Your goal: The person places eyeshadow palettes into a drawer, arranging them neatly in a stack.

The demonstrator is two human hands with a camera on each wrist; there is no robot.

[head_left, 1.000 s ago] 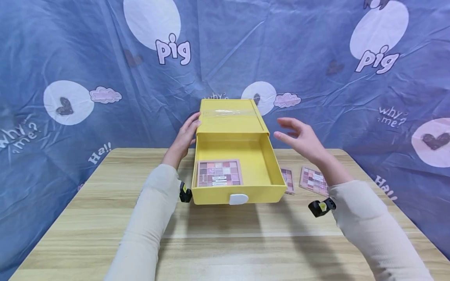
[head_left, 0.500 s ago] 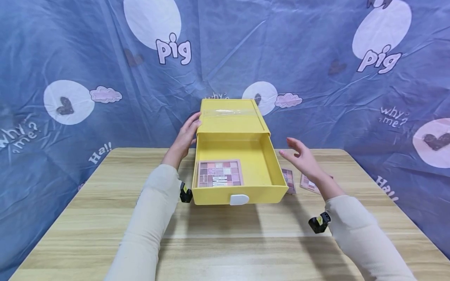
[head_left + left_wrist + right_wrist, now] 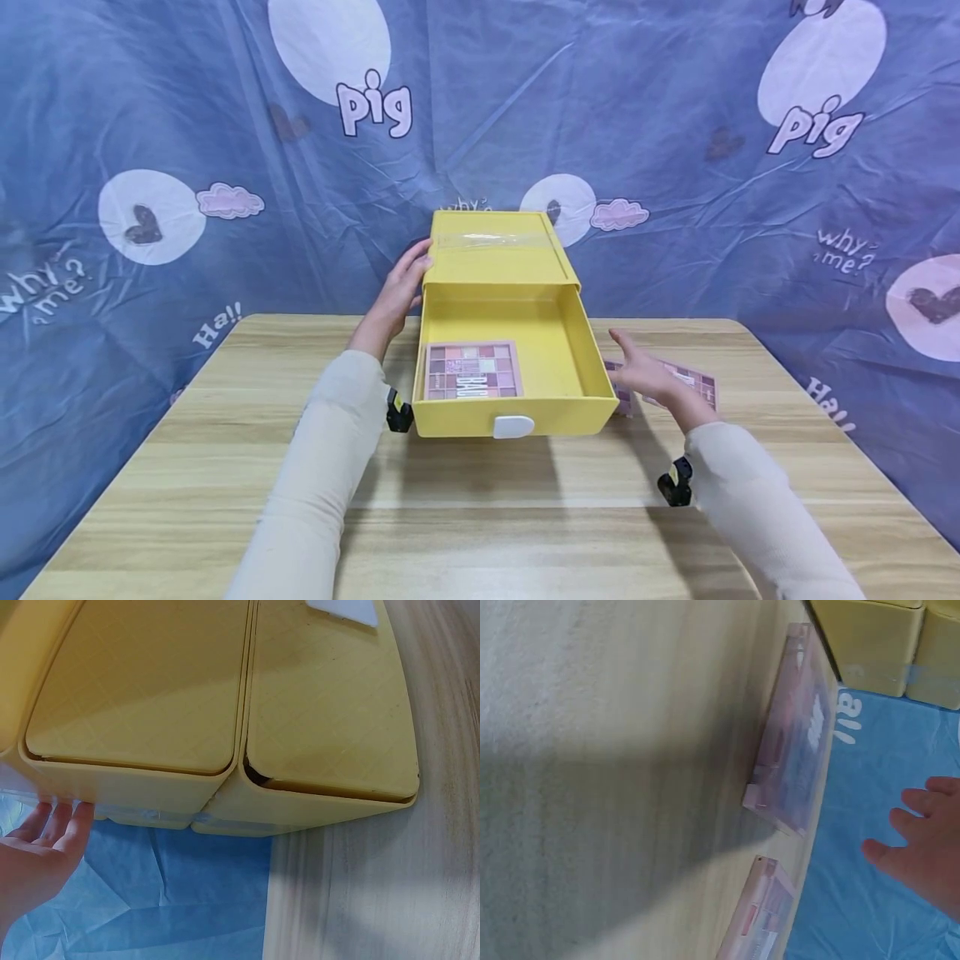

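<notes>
On a pale wood-grain counter (image 3: 480,542), a pulled-out yellow plastic drawer (image 3: 450,422) holds a rectangular pink palette (image 3: 472,371) at its near left. To the right, the right hand (image 3: 647,377), its grip loose and empty, hovers above two similar palettes (image 3: 693,383). Farther back, the left hand (image 3: 393,302) rests extended fingers against a yellow plastic cabinet (image 3: 498,267). Blue printed cloth (image 3: 480,108) hangs behind.
</notes>
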